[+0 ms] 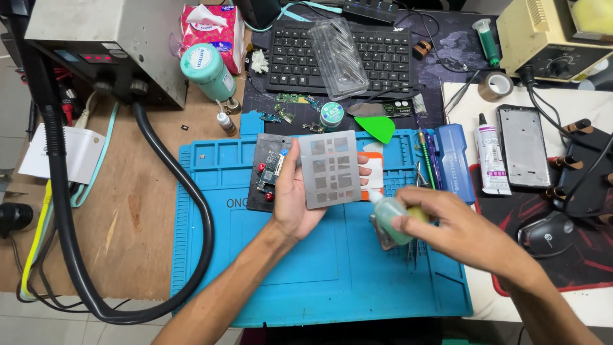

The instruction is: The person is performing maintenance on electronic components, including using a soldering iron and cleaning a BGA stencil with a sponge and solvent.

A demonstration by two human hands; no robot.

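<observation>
The left hand (295, 195) grips a metal stencil plate (331, 168) upright over the blue mat (319, 268); the right hand (447, 227) clasps what looks like 1 small dropper bottle (389, 214).

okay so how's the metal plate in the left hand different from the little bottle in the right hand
The metal stencil plate is flat, square, grey and patterned with small cut-out grids; the small bottle is rounded, translucent green with a white nozzle. The left hand holds the plate up by its edges, facing the camera; the right hand tilts the bottle, nozzle toward the plate. Both are above the blue mat.

Keyboard (345, 54) lies behind mat (319, 268); phone (522, 145) right.
</observation>
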